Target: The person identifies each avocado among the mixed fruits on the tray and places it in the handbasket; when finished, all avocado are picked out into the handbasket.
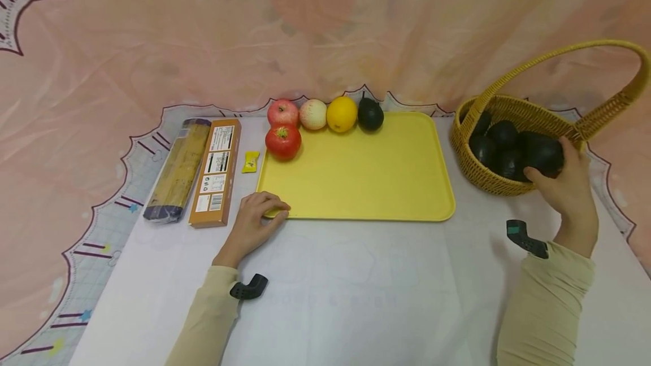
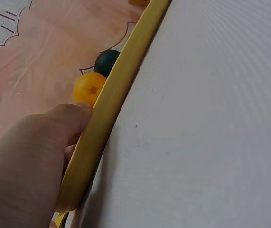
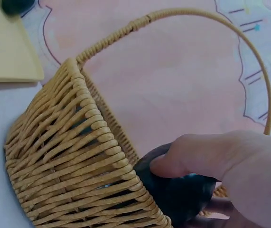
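My right hand (image 1: 569, 185) reaches over the rim of a wicker basket (image 1: 490, 182) and grips a dark avocado (image 1: 541, 154) between thumb and fingers. Several more avocados (image 1: 503, 134) lie in the basket beside it. In the right wrist view the thumb presses the held avocado (image 3: 173, 190) near the rim; its far side is hidden. My left hand (image 1: 256, 219) rests on the front left corner of a yellow tray (image 1: 356, 185), thumb along the rim. Along the tray's back stand a red apple (image 1: 282, 112), a pale apple-like fruit (image 1: 312, 114), an orange (image 1: 342, 114) and an avocado (image 1: 370, 114); a tomato (image 1: 283, 142) sits before the apple.
Left of the tray lie a small yellow wrapped packet (image 1: 251, 161), an orange-brown box (image 1: 216, 174) and a long clear-wrapped yellowish pack (image 1: 178, 171). The basket's tall handle (image 1: 559, 49) arches above it. A patterned pink cloth (image 1: 229, 44) hangs behind the white table (image 1: 356, 287).
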Motion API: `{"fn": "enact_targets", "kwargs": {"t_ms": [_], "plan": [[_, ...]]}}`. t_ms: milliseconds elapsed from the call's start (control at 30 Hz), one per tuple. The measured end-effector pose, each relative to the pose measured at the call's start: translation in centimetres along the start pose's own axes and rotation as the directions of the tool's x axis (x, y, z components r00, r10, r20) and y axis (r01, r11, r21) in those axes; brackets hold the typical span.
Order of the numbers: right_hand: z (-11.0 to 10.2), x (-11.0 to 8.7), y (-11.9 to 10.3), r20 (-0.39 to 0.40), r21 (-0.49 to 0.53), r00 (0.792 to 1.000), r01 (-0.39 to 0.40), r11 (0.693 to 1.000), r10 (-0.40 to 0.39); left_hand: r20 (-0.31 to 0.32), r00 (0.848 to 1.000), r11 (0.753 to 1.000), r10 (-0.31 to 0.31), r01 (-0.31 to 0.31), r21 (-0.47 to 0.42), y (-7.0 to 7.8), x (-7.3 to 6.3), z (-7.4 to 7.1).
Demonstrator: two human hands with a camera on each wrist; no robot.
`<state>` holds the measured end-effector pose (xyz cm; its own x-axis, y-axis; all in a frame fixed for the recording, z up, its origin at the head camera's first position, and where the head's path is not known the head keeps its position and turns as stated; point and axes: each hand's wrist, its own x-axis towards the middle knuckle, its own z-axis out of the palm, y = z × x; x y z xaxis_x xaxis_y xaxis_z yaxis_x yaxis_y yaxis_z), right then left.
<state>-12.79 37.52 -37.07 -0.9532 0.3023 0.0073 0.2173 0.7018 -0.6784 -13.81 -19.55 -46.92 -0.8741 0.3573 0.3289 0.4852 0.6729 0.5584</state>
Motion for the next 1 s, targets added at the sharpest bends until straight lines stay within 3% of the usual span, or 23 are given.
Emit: {"fn": "enact_targets", "kwargs": {"t_ms": [267, 600, 767, 1000], "plan": [[0.2, 0.7, -0.6, 0.007, 0.014, 0.995, -0.101, 0.995, 0.101, -0.002, 1.000, 1.000, 0.012, -0.012, -0.001, -0.1, 0.2, -0.1], [0.2, 1.4, -0.2, -0.004, -0.014, 0.996, -0.091, 0.996, 0.091, 0.010, 1.000, 1.000, -0.012, 0.012, -0.004, 0.0, 0.2, -0.1], [0.5, 1.7, 0.3, -0.093, -0.001, 0.987, -0.130, 0.992, 0.129, 0.008, 1.000, 1.000, -0.008, 0.008, -0.011, 0.0, 0.2, 0.0], [1.4, 2.2, 0.6, -0.244, 0.028, 0.959, -0.145, 0.989, 0.147, 0.014, 1.000, 1.000, -0.023, 0.023, -0.008, 0.1, -0.1, 0.0]]}}
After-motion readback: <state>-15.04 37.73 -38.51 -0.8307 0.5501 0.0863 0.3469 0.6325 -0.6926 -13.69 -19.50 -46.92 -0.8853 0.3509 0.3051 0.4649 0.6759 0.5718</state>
